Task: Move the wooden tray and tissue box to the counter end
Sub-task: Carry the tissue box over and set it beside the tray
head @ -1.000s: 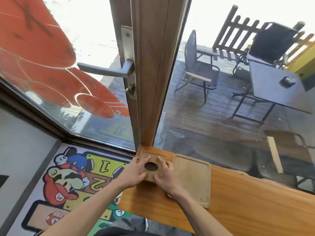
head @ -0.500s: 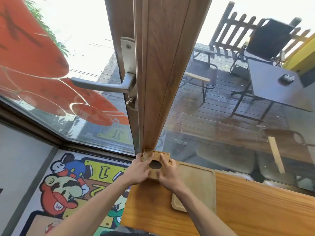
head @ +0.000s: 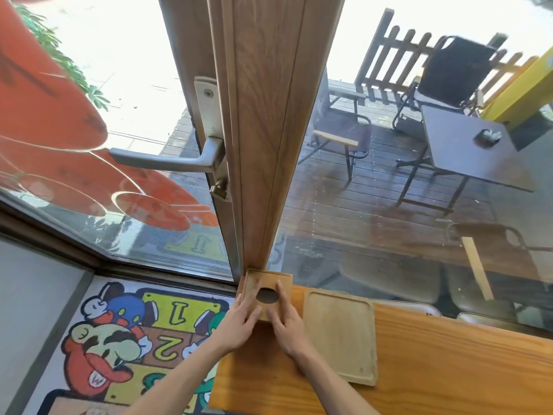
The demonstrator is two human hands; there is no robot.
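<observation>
A square wooden tissue box point(head: 268, 282) with a round dark hole in its top sits at the far left end of the wooden counter point(head: 449, 363), tight against the base of the wooden frame post. My left hand point(head: 241, 323) rests on its left side and my right hand point(head: 287, 320) on its right side, fingers lying flat on the lid. The pale wooden tray point(head: 341, 333) lies flat on the counter just right of the box, a narrow gap between them.
The wooden post point(head: 263, 130) rises straight above the box. A glass door with a metal handle point(head: 167, 158) stands to the left. A cartoon floor mat point(head: 125, 339) lies below the counter's end. Patio chairs and a dark table point(head: 466, 145) show through the window.
Both hands have pushed the tissue box away from me and leftward until it reached the post at the counter's end. The tray has stayed where it was.
</observation>
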